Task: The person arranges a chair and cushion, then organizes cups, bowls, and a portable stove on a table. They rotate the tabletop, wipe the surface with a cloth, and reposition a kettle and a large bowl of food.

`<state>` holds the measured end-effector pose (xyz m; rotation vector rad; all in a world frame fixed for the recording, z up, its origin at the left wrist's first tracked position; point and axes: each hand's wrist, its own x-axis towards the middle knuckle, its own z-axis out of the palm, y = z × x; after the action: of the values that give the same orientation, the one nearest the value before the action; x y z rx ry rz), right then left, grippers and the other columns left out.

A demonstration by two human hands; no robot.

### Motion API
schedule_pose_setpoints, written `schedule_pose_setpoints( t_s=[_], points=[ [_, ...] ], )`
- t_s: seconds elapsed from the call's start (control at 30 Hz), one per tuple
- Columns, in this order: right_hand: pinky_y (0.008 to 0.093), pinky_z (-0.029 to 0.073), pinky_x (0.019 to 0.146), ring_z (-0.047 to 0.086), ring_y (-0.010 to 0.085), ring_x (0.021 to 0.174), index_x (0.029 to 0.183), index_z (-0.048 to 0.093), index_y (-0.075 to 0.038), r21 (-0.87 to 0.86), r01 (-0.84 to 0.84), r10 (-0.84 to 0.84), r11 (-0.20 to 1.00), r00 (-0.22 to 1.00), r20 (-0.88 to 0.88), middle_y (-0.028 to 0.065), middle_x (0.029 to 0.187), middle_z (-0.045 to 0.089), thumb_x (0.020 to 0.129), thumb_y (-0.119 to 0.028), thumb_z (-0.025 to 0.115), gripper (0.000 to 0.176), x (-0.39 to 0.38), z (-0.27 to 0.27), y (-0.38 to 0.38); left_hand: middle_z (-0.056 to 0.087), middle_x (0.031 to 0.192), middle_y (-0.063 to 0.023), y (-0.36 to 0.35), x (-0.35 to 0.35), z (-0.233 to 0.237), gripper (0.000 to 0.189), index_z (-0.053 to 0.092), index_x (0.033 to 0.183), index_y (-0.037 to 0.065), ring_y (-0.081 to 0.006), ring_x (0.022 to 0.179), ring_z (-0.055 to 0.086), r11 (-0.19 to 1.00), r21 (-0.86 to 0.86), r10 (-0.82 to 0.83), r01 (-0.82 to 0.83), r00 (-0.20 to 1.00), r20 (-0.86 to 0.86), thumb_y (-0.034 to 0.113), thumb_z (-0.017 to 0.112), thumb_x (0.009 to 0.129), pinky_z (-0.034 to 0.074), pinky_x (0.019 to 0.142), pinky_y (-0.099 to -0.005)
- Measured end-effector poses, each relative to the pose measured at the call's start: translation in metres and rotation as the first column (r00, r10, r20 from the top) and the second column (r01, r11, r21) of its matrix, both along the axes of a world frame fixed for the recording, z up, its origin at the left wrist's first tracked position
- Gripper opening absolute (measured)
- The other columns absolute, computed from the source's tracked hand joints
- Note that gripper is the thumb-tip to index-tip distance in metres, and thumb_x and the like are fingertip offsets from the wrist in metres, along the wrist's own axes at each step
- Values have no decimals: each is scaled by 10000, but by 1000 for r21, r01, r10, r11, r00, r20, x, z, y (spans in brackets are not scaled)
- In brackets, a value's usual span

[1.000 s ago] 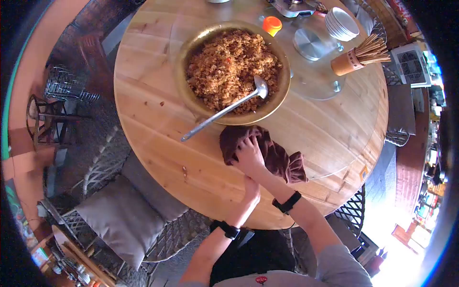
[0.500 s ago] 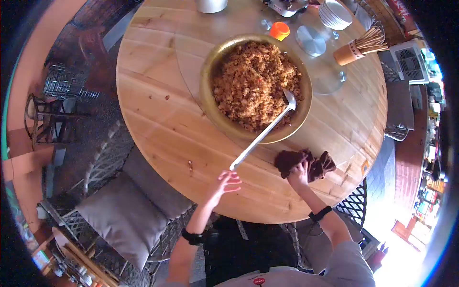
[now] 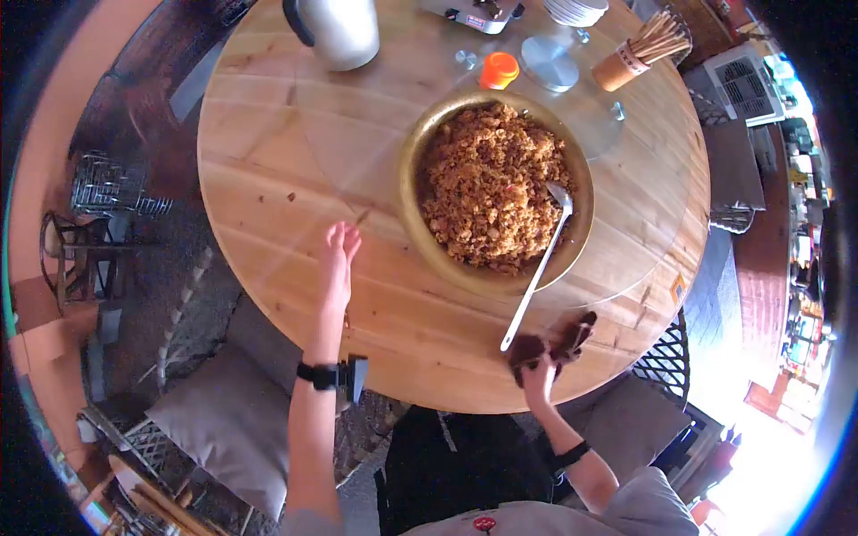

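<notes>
My right hand (image 3: 538, 375) grips a dark brown cloth (image 3: 567, 344) near the front edge of the round wooden table. Over the table's left part, my left hand (image 3: 337, 268) reaches forward, fingers stretched out and holding nothing. Just beyond its fingertips lies a small brown scrap (image 3: 362, 216). A wide brass-coloured bowl (image 3: 409, 192) stands between and beyond my hands, heaped with a brown, grainy food resembling fried rice (image 3: 492, 192). A metal ladle (image 3: 534, 295) rests in it, its head on the food and its handle hanging over the near rim, ending close to the cloth.
Farther back are a metal jug (image 3: 344, 36), an orange-lidded container (image 3: 499, 71), a round metal disc (image 3: 549, 64), a holder of chopsticks (image 3: 621, 68), and stacked white dishes (image 3: 575, 11). Crumbs dot the wood. A cushioned chair (image 3: 223, 438) stands at the left.
My left hand has moved forward and left, away from the ladle handle. My right hand has shifted the cloth left and nearer me. The bowl's rim and ladle sit farther right in view.
</notes>
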<state>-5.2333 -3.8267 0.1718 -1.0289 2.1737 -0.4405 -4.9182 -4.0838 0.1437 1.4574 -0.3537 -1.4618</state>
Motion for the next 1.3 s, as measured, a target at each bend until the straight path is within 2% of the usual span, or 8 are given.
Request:
schedule_pose_setpoints(
  t_s=[0.1, 0.23, 0.4, 0.47, 0.57, 0.8, 1.03, 1.3],
  points=[
    [372, 457, 660, 574, 323, 722, 839, 565, -8, -30, -145, 145, 989, 989, -21, 158, 778, 587, 623, -61, 622, 229, 52, 7, -25, 549, 924, -112, -40, 5, -15, 303, 443, 1036, -11, -200, 861, 573, 998, -58, -14, 10, 998, -69, 224, 514, 859, 478, 809, -336],
    [366, 451, 651, 563, 334, 751, 870, 560, -19, -117, -111, 114, 987, 993, 20, 148, 832, 581, 662, -80, 621, 225, 102, 3, -54, 574, 841, -111, -56, 7, -5, 232, 461, 943, 1, -199, 754, 595, 993, 5, -119, 119, 992, -40, 186, 552, 837, 510, 721, -320],
    [328, 468, 661, 582, 302, 772, 944, 536, -18, 65, 180, -191, 982, 901, 389, 135, 925, 598, 769, -93, 542, 190, 143, -13, -83, 577, 776, -109, -41, 6, 2, 183, 467, 888, 10, -198, 693, 602, 994, 106, -27, 35, 997, -71, 143, 572, 820, 529, 659, -308],
    [310, 465, 667, 588, 261, 796, 976, 534, -15, 115, 382, -370, 917, 705, 605, 88, 938, 608, 810, -102, 517, 188, 156, -25, -93, 576, 769, -106, -35, 6, 10, 166, 462, 868, 18, -198, 690, 601, 995, 88, -34, 43, 994, -105, 131, 572, 818, 531, 661, -314],
    [317, 472, 714, 583, 197, 831, 1025, 545, -65, 357, 622, -547, 697, 140, 826, 54, 991, 595, 891, -169, 411, 216, 165, -10, -126, 565, 759, -90, -23, 9, 1, 157, 438, 833, 30, -198, 699, 599, 996, 77, -31, 43, 987, -155, 116, 569, 816, 533, 667, -313],
    [404, 463, 774, 574, 245, 861, 1035, 554, -77, 559, 581, -353, 592, -436, 828, 80, 938, 609, 887, -267, 398, 287, 175, -18, -142, 577, 844, -106, 8, 11, 14, 192, 443, 888, 36, -195, 753, 594, 991, 69, -98, 113, 977, -190, 142, 584, 812, 516, 695, -325],
    [430, 466, 757, 575, 279, 827, 994, 536, -55, 544, 699, -484, 464, -315, 817, 125, 928, 595, 877, -234, 350, 284, 165, -11, -141, 555, 947, -152, 30, 42, 25, 245, 441, 950, 28, -250, 862, 576, 877, 241, -345, 415, 895, -284, 207, 556, 829, 515, 733, -369],
    [405, 473, 780, 576, 262, 834, 1064, 482, -46, 375, 785, -505, 493, -93, 858, 122, 928, 583, 917, -305, 313, 343, 134, -52, -114, 554, 869, -159, 16, 149, 3, 212, 440, 979, 13, -250, 807, 591, 961, 161, -196, 226, 964, -182, 181, 495, 862, 522, 721, -355]
  ],
)
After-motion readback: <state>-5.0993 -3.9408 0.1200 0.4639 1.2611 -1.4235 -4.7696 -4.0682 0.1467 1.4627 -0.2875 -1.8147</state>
